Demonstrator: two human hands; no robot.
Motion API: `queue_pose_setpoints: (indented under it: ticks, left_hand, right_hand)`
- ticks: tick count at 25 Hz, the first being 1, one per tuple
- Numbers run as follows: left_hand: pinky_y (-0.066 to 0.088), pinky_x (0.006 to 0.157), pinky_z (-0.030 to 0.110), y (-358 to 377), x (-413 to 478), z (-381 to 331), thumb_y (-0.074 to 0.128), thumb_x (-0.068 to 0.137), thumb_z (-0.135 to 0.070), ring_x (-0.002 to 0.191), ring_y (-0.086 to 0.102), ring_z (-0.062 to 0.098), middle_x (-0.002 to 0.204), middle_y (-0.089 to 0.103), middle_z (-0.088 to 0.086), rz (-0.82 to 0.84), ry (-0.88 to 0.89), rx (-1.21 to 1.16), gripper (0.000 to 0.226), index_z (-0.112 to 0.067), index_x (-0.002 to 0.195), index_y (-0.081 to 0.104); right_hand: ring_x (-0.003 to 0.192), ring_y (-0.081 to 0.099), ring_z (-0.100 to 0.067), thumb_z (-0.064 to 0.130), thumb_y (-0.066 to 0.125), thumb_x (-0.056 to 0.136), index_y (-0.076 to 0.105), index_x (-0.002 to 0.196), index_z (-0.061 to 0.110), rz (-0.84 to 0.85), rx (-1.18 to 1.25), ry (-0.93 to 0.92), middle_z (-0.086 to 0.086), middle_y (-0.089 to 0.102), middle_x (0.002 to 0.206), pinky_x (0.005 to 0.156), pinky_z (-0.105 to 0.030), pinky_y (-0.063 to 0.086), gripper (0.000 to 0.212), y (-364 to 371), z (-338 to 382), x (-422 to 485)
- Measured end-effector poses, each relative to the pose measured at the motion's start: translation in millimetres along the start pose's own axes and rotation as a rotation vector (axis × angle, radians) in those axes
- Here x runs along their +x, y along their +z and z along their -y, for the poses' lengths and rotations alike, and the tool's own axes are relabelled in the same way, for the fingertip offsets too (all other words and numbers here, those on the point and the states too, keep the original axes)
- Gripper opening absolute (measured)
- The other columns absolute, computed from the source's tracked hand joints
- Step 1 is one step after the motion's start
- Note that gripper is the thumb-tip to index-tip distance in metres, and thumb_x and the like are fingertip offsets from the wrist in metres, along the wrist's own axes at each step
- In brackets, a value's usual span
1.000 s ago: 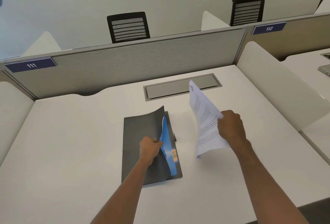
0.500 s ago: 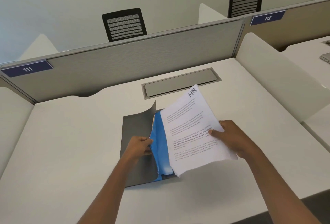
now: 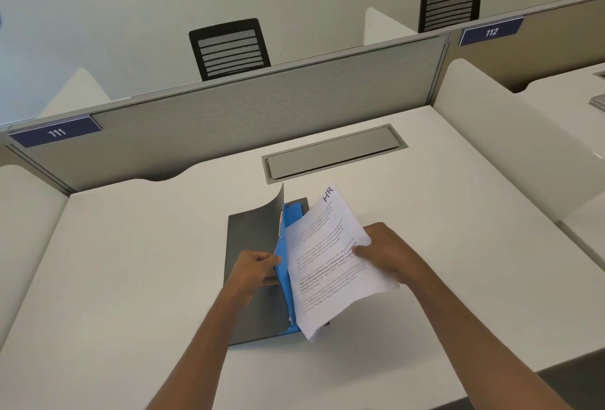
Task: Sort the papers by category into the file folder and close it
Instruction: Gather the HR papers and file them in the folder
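Note:
A dark grey file folder [image 3: 253, 246] lies in the middle of the white desk [image 3: 131, 262], its cover lifted and curling up at the far end. My left hand [image 3: 258, 267] grips the cover and the blue dividers [image 3: 289, 229] near their right edge, holding them up. A white printed sheet marked "HR" [image 3: 327, 265] slants over the folder's right side, its left edge against the blue divider. My right hand [image 3: 388, 252] pinches the sheet at its right edge, thumb on top.
A grey cable hatch [image 3: 334, 154] is set into the desk behind the folder. A grey partition [image 3: 245, 115] with labels 111 and 112 closes off the back, and white side panels [image 3: 510, 148] flank the desk. Two black mesh chairs [image 3: 229, 48] stand beyond.
My right hand turned the sheet from upright to face-up and brought it left onto the folder, now sliding it in beside the blue divider. My left hand keeps the cover lifted.

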State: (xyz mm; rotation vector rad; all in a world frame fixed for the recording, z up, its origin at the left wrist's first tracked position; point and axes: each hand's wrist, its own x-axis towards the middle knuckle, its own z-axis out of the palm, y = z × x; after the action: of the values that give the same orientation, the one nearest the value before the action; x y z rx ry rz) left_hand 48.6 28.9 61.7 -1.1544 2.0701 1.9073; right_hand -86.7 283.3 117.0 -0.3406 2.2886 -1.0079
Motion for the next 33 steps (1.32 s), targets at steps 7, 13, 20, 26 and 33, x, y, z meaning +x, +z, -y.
queue_pose_setpoints:
  ticks: [7, 13, 20, 26, 33]
  left_hand:
    - [0.068, 0.074, 0.038, 4, -2, 1, 0.073, 0.099, -0.023, 0.076, 0.081, 0.021, 0.094, 0.082, 0.006, -0.028, 0.009, 0.097, 0.024, 0.001, 0.094, 0.077]
    - [0.068, 0.076, 0.038, 3, -5, 2, 0.071, 0.100, -0.027, 0.077, 0.081, 0.020, 0.093, 0.082, 0.002, -0.044, 0.034, 0.159, 0.025, -0.004, 0.093, 0.078]
    - [0.067, 0.067, 0.030, 5, -5, 1, 0.070, 0.101, -0.026, 0.073, 0.081, 0.017, 0.091, 0.082, -0.002, -0.084, 0.042, 0.204, 0.022, -0.009, 0.090, 0.078]
    - [0.068, 0.074, 0.038, 4, -6, 1, 0.068, 0.102, -0.022, 0.073, 0.081, 0.018, 0.091, 0.082, 0.000, -0.087, 0.050, 0.196, 0.023, -0.004, 0.091, 0.077]
    - [0.069, 0.077, 0.043, 5, -4, 1, 0.069, 0.101, -0.022, 0.075, 0.081, 0.023, 0.090, 0.083, 0.000, -0.103, 0.046, 0.189, 0.021, -0.005, 0.091, 0.078]
  right_hand:
    - [0.093, 0.069, -0.030, 0.013, 0.057, 0.096, 0.070, 0.107, -0.001, -0.072, -0.090, -0.089, -0.014, 0.072, 0.105, 0.076, -0.037, 0.055, 0.022, 20, 26, 15]
    - [0.078, 0.064, -0.031, 0.010, 0.055, 0.095, 0.065, 0.088, -0.002, -0.131, -0.083, -0.080, -0.010, 0.068, 0.088, 0.059, -0.031, 0.045, 0.018, 43, 24, 25]
    - [0.071, 0.063, -0.019, 0.012, 0.053, 0.100, 0.069, 0.097, -0.001, -0.146, 0.005, -0.085, -0.010, 0.073, 0.095, 0.052, -0.020, 0.042, 0.021, 66, 9, 19]
    - [0.077, 0.066, -0.017, 0.011, 0.050, 0.103, 0.070, 0.105, 0.004, -0.206, 0.089, -0.089, -0.003, 0.072, 0.094, 0.058, -0.017, 0.048, 0.021, 87, -5, 11]
    - [0.109, 0.068, -0.020, 0.027, 0.059, 0.102, 0.050, 0.137, 0.018, -0.071, 0.244, -0.064, -0.001, 0.064, 0.132, 0.073, -0.019, 0.057, 0.038, 113, -9, 3]
